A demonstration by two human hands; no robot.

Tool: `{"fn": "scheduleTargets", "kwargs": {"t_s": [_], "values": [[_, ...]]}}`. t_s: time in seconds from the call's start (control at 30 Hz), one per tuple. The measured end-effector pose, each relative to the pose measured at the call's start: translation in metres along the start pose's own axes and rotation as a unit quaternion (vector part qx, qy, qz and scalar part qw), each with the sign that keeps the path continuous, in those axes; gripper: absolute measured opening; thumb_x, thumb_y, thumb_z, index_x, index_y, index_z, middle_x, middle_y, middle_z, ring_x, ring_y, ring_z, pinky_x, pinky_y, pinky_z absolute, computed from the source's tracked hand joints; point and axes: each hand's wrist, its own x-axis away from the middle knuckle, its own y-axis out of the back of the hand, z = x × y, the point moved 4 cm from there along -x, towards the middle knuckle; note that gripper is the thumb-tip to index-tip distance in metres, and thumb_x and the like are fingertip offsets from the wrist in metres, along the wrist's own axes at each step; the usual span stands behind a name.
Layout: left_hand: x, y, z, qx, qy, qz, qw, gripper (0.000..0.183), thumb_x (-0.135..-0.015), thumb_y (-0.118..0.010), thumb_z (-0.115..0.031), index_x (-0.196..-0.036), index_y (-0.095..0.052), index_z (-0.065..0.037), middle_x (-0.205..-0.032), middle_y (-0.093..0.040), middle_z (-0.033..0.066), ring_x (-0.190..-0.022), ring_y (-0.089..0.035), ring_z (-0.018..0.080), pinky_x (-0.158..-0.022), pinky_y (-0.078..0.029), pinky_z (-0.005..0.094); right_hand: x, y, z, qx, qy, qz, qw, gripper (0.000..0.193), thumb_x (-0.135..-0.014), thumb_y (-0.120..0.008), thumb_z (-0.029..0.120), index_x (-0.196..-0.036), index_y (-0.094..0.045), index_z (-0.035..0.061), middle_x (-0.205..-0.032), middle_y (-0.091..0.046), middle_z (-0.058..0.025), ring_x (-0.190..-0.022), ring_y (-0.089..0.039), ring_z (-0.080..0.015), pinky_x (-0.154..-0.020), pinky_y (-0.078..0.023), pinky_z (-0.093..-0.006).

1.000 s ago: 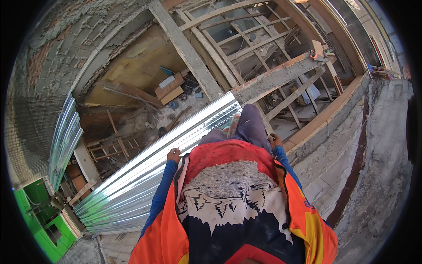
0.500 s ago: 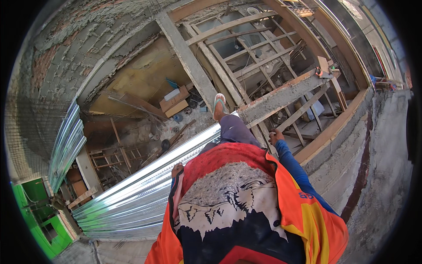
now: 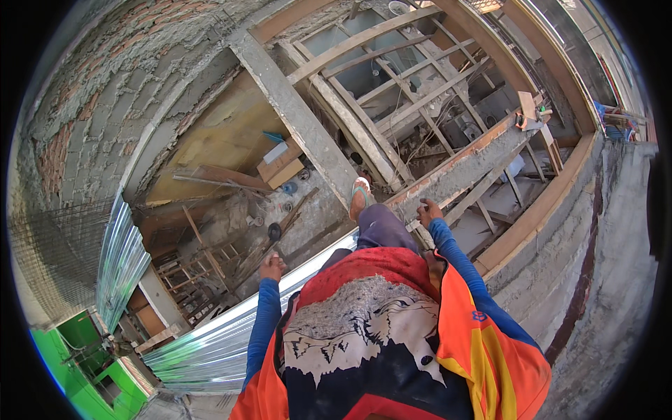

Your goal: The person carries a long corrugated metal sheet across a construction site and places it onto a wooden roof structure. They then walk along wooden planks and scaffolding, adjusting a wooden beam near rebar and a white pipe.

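My left hand [image 3: 272, 267] is held out over the gap beside the corrugated metal sheets [image 3: 231, 325], its fingers curled in and nothing visible in them. On the other side, my right hand [image 3: 429, 212] hovers near the rough concrete beam [image 3: 458, 178], fingers bent but apart, with no object visible in it. My sandalled foot [image 3: 360, 196] is planted where the concrete beams meet. The other foot is hidden below my clothes.
Below on the left, a lower floor holds boards, a ladder-like wooden frame and a cardboard box [image 3: 281, 166]. Wooden battens [image 3: 413, 105] span the opening ahead. An orange-handled tool [image 3: 520, 120] lies on the right beam. A rough brick wall [image 3: 105, 119] rises at left.
My left hand has come out from beside my clothes, reaching forward and left. My right hand has moved slightly left and up. The view has shifted a little.
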Motion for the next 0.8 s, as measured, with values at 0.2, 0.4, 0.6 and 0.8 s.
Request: {"fn": "scheduleTargets", "kwargs": {"t_s": [0.2, 0.4, 0.6, 0.8], "values": [[-0.055, 0.027, -0.095, 0.01, -0.028, -0.021, 0.999, 0.033, -0.093, -0.054, -0.034, -0.113, -0.058, -0.009, -0.086, -0.063, 0.0041, -0.066, -0.063, 0.0149, -0.057, -0.049, 0.0275, -0.063, 0.023, 0.061, -0.019, 0.003, -0.03, 0.999, 0.039, -0.092, -0.05, 0.011, -0.131, -0.046, 0.0076, -0.094, -0.063, -0.0092, -0.064, -0.061, -0.0174, -0.053, -0.048, -0.0314], [-0.041, 0.027, -0.041, -0.112, 0.039, 0.013, 0.993, 0.028, -0.094, -0.052, -0.03, -0.109, -0.06, -0.007, -0.08, -0.063, 0.004, -0.066, -0.061, 0.0139, -0.056, -0.047, 0.0266, -0.078, 0.041, 0.092, 0.023, -0.001, -0.052, 0.998, 0.04, -0.092, -0.05, 0.012, -0.131, -0.046, 0.0075, -0.092, -0.063, -0.0095, -0.066, -0.062, -0.0177, -0.054, -0.049, -0.0316], [-0.087, -0.002, -0.029, -0.327, -0.026, 0.092, 0.94, 0.028, -0.094, -0.053, -0.03, -0.11, -0.059, -0.008, -0.082, -0.063, 0.0049, -0.066, -0.062, 0.015, -0.055, -0.047, 0.0279, -0.076, 0.026, 0.096, -0.022, -0.042, -0.091, 0.995, 0.036, -0.088, -0.056, 0.012, -0.123, -0.052, 0.005, -0.088, -0.067, -0.0184, -0.073, -0.068, -0.0233, -0.066, -0.054, -0.0358], [-0.174, -0.012, -0.13, -0.121, 0.038, 0.11, 0.986, 0.028, -0.094, -0.053, -0.031, -0.111, -0.058, -0.009, -0.085, -0.064, 0.0058, -0.066, -0.063, 0.0154, -0.054, -0.047, 0.0281, -0.088, -0.003, 0.053, -0.043, -0.051, -0.107, 0.992, 0.037, -0.09, -0.051, 0.018, -0.124, -0.051, 0.0042, -0.076, -0.068, -0.0168, -0.069, -0.068, -0.0232, -0.07, -0.052, -0.035]]}}
